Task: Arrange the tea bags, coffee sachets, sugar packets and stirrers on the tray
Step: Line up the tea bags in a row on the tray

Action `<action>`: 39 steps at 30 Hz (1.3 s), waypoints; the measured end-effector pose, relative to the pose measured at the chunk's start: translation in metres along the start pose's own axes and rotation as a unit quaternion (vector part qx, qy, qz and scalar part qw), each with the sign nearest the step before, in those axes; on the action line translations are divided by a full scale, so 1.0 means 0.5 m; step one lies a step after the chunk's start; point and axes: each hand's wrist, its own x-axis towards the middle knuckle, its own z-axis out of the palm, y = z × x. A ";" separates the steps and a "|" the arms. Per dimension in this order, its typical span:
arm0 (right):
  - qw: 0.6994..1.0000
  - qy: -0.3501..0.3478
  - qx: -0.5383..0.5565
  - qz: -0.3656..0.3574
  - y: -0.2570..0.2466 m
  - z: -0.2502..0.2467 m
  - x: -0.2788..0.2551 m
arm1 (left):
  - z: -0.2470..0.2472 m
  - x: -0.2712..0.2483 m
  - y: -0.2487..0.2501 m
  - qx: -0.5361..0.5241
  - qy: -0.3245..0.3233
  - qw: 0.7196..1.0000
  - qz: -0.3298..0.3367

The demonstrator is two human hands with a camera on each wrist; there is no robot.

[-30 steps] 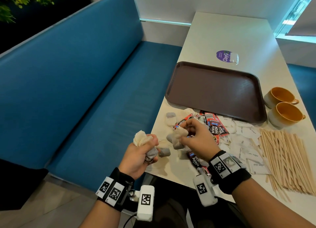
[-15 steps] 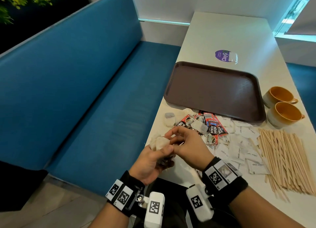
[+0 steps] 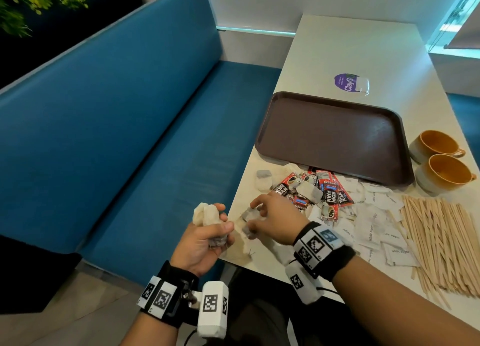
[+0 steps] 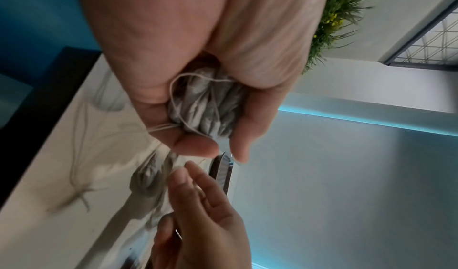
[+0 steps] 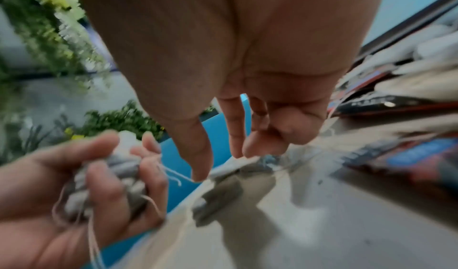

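My left hand (image 3: pixel 220 226) grips a bunch of tea bags (image 3: pixel 205 214) just off the table's near left corner; their strings trail from the fist (image 4: pixel 205 104). My right hand (image 3: pixel 250 215) reaches down with thumb and fingers spread over a grey tea bag (image 3: pixel 246 214) lying on the table, fingertips touching it (image 5: pixel 218 193). The brown tray (image 3: pixel 332 135) holds nothing. In front of it lie red coffee sachets (image 3: pixel 330 195), loose tea bags (image 3: pixel 263 179), white sugar packets (image 3: pixel 374 223) and wooden stirrers (image 3: pixel 441 241).
Two orange cups (image 3: pixel 439 144) (image 3: pixel 446 173) stand right of the tray. A purple sticker (image 3: pixel 348 82) lies beyond it. A blue bench (image 3: pixel 130 138) runs along the table's left edge.
My right hand passed a tea bag into the left hand's bunch, then moved back down to the table over another tea bag. The left hand moved slightly left with its bunch.
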 end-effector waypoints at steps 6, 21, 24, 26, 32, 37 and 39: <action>0.999 0.012 -0.028 0.008 -0.004 0.015 -0.002 | 0.008 0.000 0.007 0.040 0.015 0.999 -0.003; 0.998 0.027 -0.011 -0.052 0.038 -0.007 -0.043 | 0.052 -0.025 0.048 -0.007 -0.127 0.990 0.059; 0.994 0.092 0.057 -0.033 0.048 -0.029 -0.048 | 0.051 -0.021 0.048 0.012 -0.109 0.993 0.050; 0.981 0.152 0.116 -0.022 0.052 -0.051 -0.056 | 0.048 -0.017 0.039 0.047 -0.079 0.995 0.038; 0.942 0.154 0.292 -0.054 0.034 -0.099 -0.069 | 0.045 -0.006 -0.009 0.087 -0.036 0.996 -0.002; 0.924 -0.066 0.366 -0.083 -0.001 -0.090 -0.074 | 0.061 0.001 -0.030 0.105 -0.023 0.994 -0.025; 0.931 -0.079 0.348 -0.076 -0.012 -0.069 -0.070 | 0.064 0.001 -0.032 0.100 -0.036 0.993 -0.043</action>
